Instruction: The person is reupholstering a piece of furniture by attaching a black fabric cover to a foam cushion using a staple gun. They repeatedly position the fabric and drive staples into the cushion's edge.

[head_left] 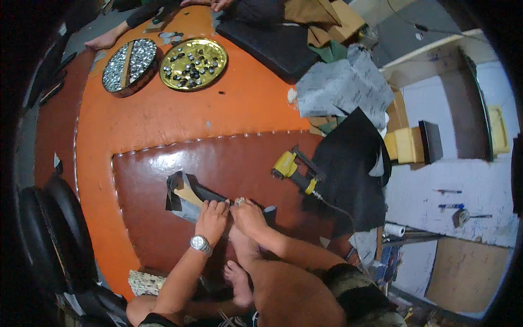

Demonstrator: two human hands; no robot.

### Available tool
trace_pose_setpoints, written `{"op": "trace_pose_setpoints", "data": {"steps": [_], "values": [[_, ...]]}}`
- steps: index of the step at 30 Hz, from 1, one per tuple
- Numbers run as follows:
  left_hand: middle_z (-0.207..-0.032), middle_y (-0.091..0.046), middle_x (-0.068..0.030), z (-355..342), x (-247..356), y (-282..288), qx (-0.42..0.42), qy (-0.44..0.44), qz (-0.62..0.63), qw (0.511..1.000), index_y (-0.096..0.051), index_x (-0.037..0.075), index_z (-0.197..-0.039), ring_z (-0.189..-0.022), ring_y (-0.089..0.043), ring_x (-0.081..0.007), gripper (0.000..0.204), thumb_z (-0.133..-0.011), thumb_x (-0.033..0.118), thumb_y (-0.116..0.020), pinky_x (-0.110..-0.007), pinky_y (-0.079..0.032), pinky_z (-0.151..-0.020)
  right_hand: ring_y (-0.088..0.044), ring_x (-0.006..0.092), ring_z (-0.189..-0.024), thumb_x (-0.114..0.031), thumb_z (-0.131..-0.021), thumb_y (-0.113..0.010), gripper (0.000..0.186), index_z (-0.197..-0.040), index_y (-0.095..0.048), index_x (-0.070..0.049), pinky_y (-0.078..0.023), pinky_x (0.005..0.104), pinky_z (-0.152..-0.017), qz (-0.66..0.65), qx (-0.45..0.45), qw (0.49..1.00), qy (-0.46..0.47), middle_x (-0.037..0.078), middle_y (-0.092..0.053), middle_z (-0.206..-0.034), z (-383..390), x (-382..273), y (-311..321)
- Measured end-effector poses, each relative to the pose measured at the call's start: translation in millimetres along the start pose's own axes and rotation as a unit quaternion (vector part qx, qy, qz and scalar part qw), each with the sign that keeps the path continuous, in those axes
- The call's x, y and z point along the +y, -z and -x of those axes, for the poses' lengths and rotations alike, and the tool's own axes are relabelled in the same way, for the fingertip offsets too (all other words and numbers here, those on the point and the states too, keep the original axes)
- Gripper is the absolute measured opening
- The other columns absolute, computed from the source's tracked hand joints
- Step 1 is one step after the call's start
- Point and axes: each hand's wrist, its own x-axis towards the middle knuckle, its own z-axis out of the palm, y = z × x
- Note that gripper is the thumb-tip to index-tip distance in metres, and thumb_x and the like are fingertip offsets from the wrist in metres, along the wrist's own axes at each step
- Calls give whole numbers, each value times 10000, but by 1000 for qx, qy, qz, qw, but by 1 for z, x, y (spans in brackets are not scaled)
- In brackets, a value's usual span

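A strip of black leather-like material (pixel 188 199) with a tan underside lies on a shiny brown upholstered panel (pixel 229 163). My left hand (pixel 211 218), with a silver wristwatch, presses down on the strip with fingers curled. Beside it, touching, my right hand (pixel 246 215) wears a ring and pinches the same strip. My bare knees and one foot show below the hands.
A yellow and black nail gun (pixel 294 170) with a hose lies right of the hands, next to a black sheet (pixel 354 174). Far off on the orange surface stand a gold tray (pixel 193 64) and a round dark tray (pixel 131 66) of silver studs. Another person's foot (pixel 106 39) is at the top left. Black padded pieces (pixel 54 234) lie at the left.
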Motion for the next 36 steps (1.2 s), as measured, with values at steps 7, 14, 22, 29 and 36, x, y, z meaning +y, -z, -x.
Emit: {"op": "trace_pose_setpoints", "data": {"steps": [7,14,22,29,36], "values": [[-1390,-563,-127,21,29,-24,-27,96,-59,993,-536,27,-1525,-1439,-485,-322,544,-1042,276,-525,-679,-337,-1177,-646,434,-1150,-131,-899,-682,421,-1310,-672,-45,-529,521,-1006,31,84,980,-180,249,-660,-1280,-12,86,84],[-1482,-533,-118,25,37,-21,-32,139,-46,989,-457,88,-1597,-1506,-433,-305,587,-1049,288,-519,-690,-329,-1174,-630,492,-1241,-269,-862,-801,1033,-1647,-203,37,-511,530,-1065,120,-83,961,-237,352,-619,-1342,-15,144,122],[-1525,-550,-115,28,40,-20,-9,166,12,986,-507,92,-1565,-1526,-410,-291,509,-1117,325,-442,-710,-344,-1161,-658,462,-1185,-254,-849,-835,823,-1538,-461,-4,-528,515,-1027,139,-163,966,-146,296,-680,-1236,-44,90,156],[-1563,-509,-121,33,41,-29,-10,165,8,986,-470,127,-1597,-1553,-374,-285,543,-1071,267,-483,-687,-351,-1169,-693,323,-1141,-146,-768,-831,636,-1386,-704,-229,-441,580,-1072,256,-277,903,207,146,-754,-1094,-76,7,172],[-1586,-490,-100,34,45,-36,-8,185,14,983,-505,144,-1555,-1572,-310,-254,503,-1085,323,-476,-687,-373,-1158,-697,318,-1146,-192,-752,-844,525,-1267,-745,-182,-440,581,-1058,285,-351,868,208,129,-762,-1083,-111,-30,130]]}}
